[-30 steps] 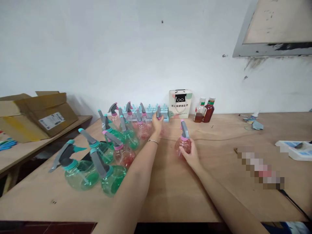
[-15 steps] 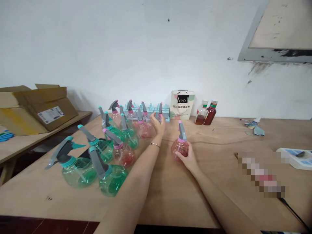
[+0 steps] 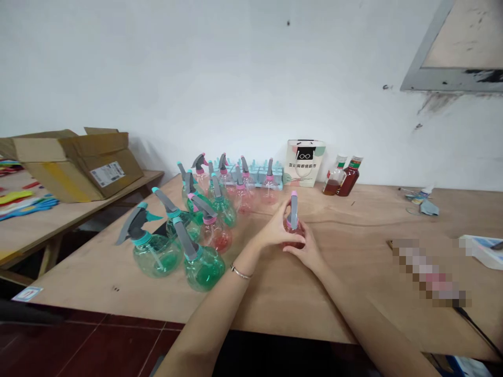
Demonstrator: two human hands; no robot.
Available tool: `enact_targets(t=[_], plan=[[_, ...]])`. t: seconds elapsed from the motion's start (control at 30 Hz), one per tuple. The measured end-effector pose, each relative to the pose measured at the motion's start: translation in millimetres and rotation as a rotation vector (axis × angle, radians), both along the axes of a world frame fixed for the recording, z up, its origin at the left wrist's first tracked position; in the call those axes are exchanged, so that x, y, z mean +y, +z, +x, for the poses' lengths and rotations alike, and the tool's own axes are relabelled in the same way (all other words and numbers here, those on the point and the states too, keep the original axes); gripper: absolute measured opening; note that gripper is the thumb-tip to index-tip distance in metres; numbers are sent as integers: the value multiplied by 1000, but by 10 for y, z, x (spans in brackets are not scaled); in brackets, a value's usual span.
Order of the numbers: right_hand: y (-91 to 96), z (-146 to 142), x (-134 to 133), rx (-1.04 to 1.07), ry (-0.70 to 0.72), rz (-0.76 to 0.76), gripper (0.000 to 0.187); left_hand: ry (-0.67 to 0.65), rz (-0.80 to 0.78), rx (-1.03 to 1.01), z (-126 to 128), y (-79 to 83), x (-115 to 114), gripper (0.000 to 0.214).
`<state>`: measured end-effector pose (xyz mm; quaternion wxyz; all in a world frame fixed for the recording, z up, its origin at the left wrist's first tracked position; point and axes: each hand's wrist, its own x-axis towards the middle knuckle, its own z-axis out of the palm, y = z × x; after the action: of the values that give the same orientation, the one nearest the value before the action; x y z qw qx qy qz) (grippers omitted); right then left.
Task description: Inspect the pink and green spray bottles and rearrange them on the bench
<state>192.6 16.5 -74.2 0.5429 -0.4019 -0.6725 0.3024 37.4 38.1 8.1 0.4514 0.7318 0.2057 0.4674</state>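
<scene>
A small pink spray bottle point(image 3: 293, 219) with a grey trigger head stands upright on the wooden table point(image 3: 275, 293). Both hands are cupped around its round body: my left hand point(image 3: 275, 230) on its left side, my right hand point(image 3: 308, 250) on its lower right. To the left stands a cluster of several spray bottles, green ones point(image 3: 202, 264) near the front and pink ones point(image 3: 245, 191) toward the wall.
A white paper bag point(image 3: 304, 162) and two brown-liquid bottles point(image 3: 343, 177) stand against the wall. An open cardboard box point(image 3: 80, 162) sits on a lower side table at left. A white-blue tray point(image 3: 485, 248) lies at the right edge.
My left hand let go of the pink bottle at the back row and came back to the bottle in my right hand. The view shifted left.
</scene>
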Motion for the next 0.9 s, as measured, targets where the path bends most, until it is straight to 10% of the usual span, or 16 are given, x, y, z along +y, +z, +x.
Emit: enact_targets(t=[0.23, 0.47, 0.63, 0.9], plan=[[29, -10, -118, -301, 156, 30, 98, 247, -52, -69, -124, -134, -127, 71], [81, 41, -134, -89, 374, 37, 99, -13, -371, -355, -298, -4, -227, 58], [22, 198, -37, -30, 131, 8, 77, -302, -560, -504, -394, -23, -328, 35], [89, 202, 13, -96, 9, -50, 57, -315, -712, -407, -229, 62, -580, 33]])
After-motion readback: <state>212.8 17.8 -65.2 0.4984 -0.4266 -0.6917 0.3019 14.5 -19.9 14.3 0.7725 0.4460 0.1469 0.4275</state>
